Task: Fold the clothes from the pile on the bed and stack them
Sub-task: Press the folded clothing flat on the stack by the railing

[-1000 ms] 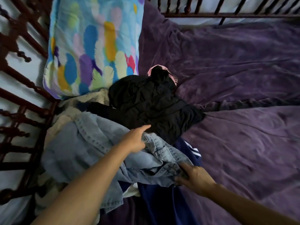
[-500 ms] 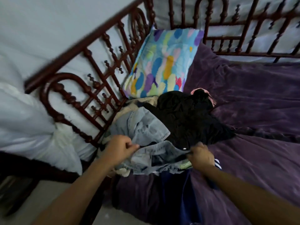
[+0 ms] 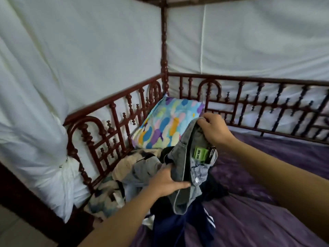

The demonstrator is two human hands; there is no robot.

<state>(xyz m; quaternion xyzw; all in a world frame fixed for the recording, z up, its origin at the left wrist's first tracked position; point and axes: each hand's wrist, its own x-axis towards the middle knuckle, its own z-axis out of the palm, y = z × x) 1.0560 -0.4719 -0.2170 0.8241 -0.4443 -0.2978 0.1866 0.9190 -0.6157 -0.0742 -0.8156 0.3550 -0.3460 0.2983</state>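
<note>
Denim jeans point(image 3: 178, 158) over the pile point(image 3: 122, 172), waistband clutched by right hand point(image 3: 213, 130) above and left hand point(image 3: 166, 182) below.

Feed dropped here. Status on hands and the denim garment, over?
Left hand grips denim garment low, right hand pinches its top edge. Garment held up above pile. Nothing blocking.

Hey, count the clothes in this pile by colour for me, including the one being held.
Light blue denim garment, held by the left hand and right hand: 1
Black garment: 1
Navy garment with white stripes: 1
Cream patterned cloth: 1
Total: 4 that can be told apart
</note>
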